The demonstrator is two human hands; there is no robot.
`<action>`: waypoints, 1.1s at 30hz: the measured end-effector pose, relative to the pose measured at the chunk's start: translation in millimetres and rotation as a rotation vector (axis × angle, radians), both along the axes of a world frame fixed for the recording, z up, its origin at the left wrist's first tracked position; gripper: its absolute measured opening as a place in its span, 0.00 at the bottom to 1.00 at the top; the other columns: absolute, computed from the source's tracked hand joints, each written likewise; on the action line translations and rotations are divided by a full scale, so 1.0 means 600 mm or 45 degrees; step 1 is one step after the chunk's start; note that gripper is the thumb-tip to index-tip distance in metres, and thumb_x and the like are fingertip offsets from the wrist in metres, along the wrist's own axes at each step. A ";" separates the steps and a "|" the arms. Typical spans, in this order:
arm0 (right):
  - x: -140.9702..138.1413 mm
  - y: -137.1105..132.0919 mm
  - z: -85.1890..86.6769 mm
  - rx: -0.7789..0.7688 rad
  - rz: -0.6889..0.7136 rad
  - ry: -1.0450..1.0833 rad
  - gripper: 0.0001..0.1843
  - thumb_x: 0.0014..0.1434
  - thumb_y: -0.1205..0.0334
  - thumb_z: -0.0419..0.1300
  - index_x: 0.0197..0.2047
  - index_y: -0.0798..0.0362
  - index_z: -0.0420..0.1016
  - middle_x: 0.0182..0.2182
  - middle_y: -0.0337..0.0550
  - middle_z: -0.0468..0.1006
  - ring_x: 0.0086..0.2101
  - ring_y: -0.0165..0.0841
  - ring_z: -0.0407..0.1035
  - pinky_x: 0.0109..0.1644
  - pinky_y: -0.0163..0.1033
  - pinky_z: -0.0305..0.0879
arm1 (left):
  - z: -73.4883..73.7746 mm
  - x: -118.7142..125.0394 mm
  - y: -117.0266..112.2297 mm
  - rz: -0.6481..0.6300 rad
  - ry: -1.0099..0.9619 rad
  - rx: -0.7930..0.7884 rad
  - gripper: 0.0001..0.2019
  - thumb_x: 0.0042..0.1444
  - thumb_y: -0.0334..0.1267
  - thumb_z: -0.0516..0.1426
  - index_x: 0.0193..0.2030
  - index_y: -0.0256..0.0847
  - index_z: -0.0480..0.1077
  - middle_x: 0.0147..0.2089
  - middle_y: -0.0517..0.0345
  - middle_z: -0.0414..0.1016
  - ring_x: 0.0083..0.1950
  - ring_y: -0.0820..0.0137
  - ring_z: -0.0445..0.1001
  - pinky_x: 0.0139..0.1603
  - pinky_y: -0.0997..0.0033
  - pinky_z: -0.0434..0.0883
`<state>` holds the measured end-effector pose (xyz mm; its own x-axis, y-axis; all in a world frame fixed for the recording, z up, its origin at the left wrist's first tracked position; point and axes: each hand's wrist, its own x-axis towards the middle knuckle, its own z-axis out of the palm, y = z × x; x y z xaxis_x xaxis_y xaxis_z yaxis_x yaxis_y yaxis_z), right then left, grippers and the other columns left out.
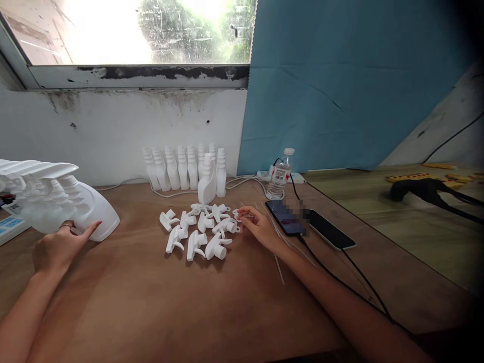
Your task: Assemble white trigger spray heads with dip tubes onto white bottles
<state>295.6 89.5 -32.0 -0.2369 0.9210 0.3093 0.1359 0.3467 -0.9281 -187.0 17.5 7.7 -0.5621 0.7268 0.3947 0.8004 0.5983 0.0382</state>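
My left hand (62, 242) is at the left, closed on a white plastic bottle (99, 209) that lies tilted, its broad base toward the right; the thumb presses its side. More white bottles (34, 189) crowd behind that hand, partly blurred together. My right hand (260, 229) is right of a group of white trigger spray heads (196, 244). Its thumb and fingers come together beside small white ring-shaped parts (236, 214) at the group's edge. What lies between those fingertips is too small to make out.
Several white bottles (182, 169) stand upright along the wall, one (206, 181) in front. A clear water bottle (279, 176), a phone (285, 218) and another dark device (330, 229) are on the right. Cables and thin white tubes (279, 267) cross the wooden table (162, 312).
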 end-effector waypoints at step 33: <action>0.037 0.043 -0.058 0.582 -0.196 -1.023 0.12 0.59 0.68 0.58 0.46 0.52 0.74 0.42 0.49 0.79 0.45 0.42 0.69 0.49 0.47 0.57 | -0.120 0.147 0.142 -0.940 -1.102 0.278 0.23 0.49 0.57 0.59 0.41 0.38 0.69 0.39 0.53 0.76 0.40 0.64 0.74 0.43 0.67 0.70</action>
<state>318.1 115.1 -67.0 -0.4223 0.7893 0.4457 0.7518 0.5797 -0.3142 -98.5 102.5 -64.1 -0.1731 0.9545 0.2428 0.6080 -0.0904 0.7887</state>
